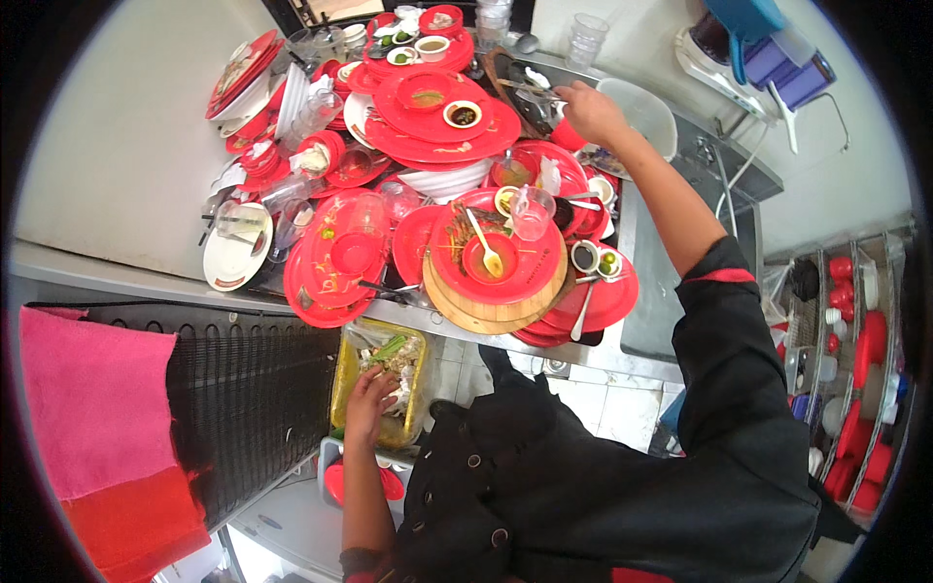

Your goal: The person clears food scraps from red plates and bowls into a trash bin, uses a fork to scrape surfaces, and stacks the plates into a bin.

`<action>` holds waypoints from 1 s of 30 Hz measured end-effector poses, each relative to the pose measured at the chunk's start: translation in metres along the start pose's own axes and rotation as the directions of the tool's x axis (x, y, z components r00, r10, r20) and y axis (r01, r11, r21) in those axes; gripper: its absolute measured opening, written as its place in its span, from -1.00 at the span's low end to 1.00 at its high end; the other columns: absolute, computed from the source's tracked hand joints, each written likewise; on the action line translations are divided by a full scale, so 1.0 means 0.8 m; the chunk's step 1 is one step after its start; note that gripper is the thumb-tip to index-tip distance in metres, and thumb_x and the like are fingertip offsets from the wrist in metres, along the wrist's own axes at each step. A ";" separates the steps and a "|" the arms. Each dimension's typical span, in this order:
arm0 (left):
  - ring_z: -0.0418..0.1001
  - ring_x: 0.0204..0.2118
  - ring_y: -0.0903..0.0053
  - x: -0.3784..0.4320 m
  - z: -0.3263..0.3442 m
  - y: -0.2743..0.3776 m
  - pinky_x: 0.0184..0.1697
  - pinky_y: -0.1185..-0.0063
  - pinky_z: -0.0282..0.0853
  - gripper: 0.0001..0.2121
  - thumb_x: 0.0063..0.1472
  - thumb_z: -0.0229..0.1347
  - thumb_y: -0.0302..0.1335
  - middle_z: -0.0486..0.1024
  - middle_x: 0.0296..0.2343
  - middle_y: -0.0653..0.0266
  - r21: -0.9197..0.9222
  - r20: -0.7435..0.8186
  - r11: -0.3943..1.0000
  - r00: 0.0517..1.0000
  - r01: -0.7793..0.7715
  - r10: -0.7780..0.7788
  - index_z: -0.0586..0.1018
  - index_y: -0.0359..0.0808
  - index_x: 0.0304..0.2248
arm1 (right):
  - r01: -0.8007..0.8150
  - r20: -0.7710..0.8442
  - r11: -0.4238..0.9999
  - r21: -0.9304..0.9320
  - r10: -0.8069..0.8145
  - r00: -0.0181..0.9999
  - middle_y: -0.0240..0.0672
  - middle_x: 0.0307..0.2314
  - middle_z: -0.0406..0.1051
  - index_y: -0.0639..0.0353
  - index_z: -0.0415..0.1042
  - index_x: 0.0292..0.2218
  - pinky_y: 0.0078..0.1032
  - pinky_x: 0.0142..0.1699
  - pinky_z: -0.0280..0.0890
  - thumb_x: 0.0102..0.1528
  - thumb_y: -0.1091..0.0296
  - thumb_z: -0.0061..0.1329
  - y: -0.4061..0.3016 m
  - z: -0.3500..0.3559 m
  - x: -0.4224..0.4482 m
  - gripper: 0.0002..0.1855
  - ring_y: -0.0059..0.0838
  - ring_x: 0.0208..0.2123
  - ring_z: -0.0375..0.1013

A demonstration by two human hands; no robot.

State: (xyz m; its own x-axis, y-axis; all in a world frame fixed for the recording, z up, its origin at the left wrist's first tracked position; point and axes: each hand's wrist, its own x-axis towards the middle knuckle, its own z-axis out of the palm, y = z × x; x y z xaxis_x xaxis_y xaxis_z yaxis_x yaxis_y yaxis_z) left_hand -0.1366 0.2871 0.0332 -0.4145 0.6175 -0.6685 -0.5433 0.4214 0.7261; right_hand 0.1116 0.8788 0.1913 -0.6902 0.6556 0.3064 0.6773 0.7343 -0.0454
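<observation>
My right hand (592, 116) reaches to the back of the counter, closed around some cutlery (528, 89) that points left over a dark oval dish (519, 109). How many pieces it grips is hard to see. Just below that hand is a red cup (567, 136). My left hand (370, 401) hangs with its fingers apart and nothing in it, over a yellow bin (420, 390) of food scraps. Closest to me, a red plate (539, 270) on a round wooden board (477, 319) carries a red bowl (503, 275), a white spoon (481, 235) and a clear cup (532, 211).
Stacked red plates (503, 131), bowls and clear cups crowd the metal counter. On the right are a sink basin (649, 291), a translucent tub (645, 109) and a wire rack (853, 379). A pink cloth (95, 401) hangs at left beside a black condenser grille (255, 393).
</observation>
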 end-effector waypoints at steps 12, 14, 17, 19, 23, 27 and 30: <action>0.51 -0.15 0.53 0.034 0.037 0.020 -0.16 0.57 0.43 -0.64 0.30 0.07 -0.40 0.51 -0.14 0.24 0.027 0.181 0.999 0.982 0.042 -0.046 0.38 -0.28 0.05 | -0.187 0.863 0.973 0.134 -0.022 0.505 -0.03 -0.28 0.54 0.18 0.54 -0.11 -0.23 -0.09 0.37 0.11 0.28 0.03 0.005 -0.114 -0.436 -0.68 0.00 -0.22 0.51; 0.51 -0.15 0.48 0.042 0.041 0.018 -0.17 0.52 0.45 -0.63 0.30 0.07 -0.40 0.51 -0.14 0.20 0.036 0.225 0.999 0.973 0.037 -0.045 0.36 -0.30 0.06 | -0.104 0.838 0.989 0.102 -0.029 0.545 -0.05 -0.34 0.54 0.17 0.59 -0.31 -0.14 -0.12 0.38 0.00 0.37 0.00 0.000 -0.055 -0.482 -0.79 0.04 -0.24 0.51; 0.51 -0.15 0.51 0.050 0.045 0.022 -0.17 0.56 0.43 -0.64 0.30 0.07 -0.39 0.52 -0.16 0.24 0.057 0.267 0.998 0.963 0.028 -0.042 0.38 -0.28 0.04 | -0.057 0.880 0.983 -0.176 0.183 0.438 -0.05 -0.34 0.56 0.22 0.61 -0.35 -0.20 -0.18 0.44 -0.01 0.42 -0.06 -0.052 0.019 -0.465 -0.78 -0.07 -0.24 0.56; 0.50 -0.15 0.54 0.052 0.050 0.024 -0.16 0.59 0.40 -0.65 0.30 0.07 -0.38 0.53 -0.16 0.27 0.084 0.292 0.996 0.955 0.026 -0.050 0.38 -0.27 0.04 | -0.042 0.873 0.970 -0.240 0.234 0.427 -0.09 -0.31 0.57 0.20 0.61 -0.32 -0.24 -0.17 0.46 0.02 0.38 -0.04 -0.073 0.057 -0.454 -0.77 -0.13 -0.23 0.58; 0.50 -0.14 0.51 0.058 0.063 0.029 -0.14 0.56 0.39 -0.62 0.30 0.07 -0.36 0.51 -0.14 0.27 0.136 0.330 0.991 0.943 0.004 -0.049 0.36 -0.27 0.06 | -0.065 0.815 0.950 -0.306 0.297 0.497 -0.11 -0.30 0.58 0.18 0.61 -0.29 -0.23 -0.18 0.47 0.03 0.25 0.03 -0.058 0.083 -0.428 -0.74 -0.16 -0.23 0.58; 0.51 -0.13 0.44 0.044 0.040 0.037 -0.12 0.47 0.41 -0.62 0.30 0.08 -0.34 0.50 -0.14 0.24 0.121 0.279 0.993 0.959 0.007 -0.041 0.36 -0.28 0.05 | -0.056 0.756 0.961 -0.271 0.249 0.605 -0.14 -0.32 0.58 0.15 0.61 -0.29 -0.22 -0.17 0.47 0.02 0.13 0.10 -0.076 0.003 -0.319 -0.70 -0.17 -0.25 0.58; 0.51 -0.12 0.39 0.037 0.027 0.039 -0.11 0.46 0.42 -0.62 0.29 0.08 -0.36 0.50 -0.12 0.21 0.092 0.248 0.995 0.967 0.041 -0.062 0.36 -0.30 0.04 | -0.108 0.610 0.994 0.022 0.072 0.789 -0.04 -0.36 0.55 0.15 0.58 -0.22 -0.19 -0.13 0.44 0.01 0.09 0.07 -0.065 -0.019 -0.217 -0.62 -0.05 -0.26 0.56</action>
State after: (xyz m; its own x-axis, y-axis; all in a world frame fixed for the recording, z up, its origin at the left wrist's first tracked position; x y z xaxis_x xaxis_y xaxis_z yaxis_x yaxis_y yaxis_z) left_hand -0.1499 0.3331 0.0397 -0.1856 0.7355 -0.6516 -0.4899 0.5057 0.7102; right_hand 0.2000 0.7243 0.1553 -0.6510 0.6780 -0.3413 0.7423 0.6626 -0.0996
